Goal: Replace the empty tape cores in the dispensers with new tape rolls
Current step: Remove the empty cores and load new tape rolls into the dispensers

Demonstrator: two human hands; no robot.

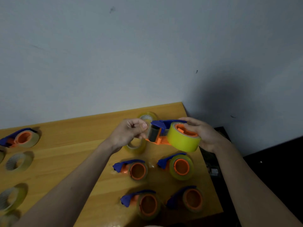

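I hold a blue and orange tape dispenser (pixel 161 128) in the air above the wooden table (pixel 82 145). A full yellow tape roll (pixel 182 141) sits on its orange hub. My right hand (pixel 205 133) grips the roll and the dispenser's handle end from the right. My left hand (pixel 131 131) pinches the clear tape end at the dispenser's front, by the roller. Below them, several more blue and orange dispensers lie on the table, such as one (pixel 132 169) and another (pixel 178 166).
Another dispenser (pixel 19 137) lies at the far left. Loose tape rolls (pixel 18 162) lie along the left side; one roll (pixel 136 146) is under my left hand and one (pixel 147 116) by the wall. The table's right edge drops to a dark floor (pixel 270 169).
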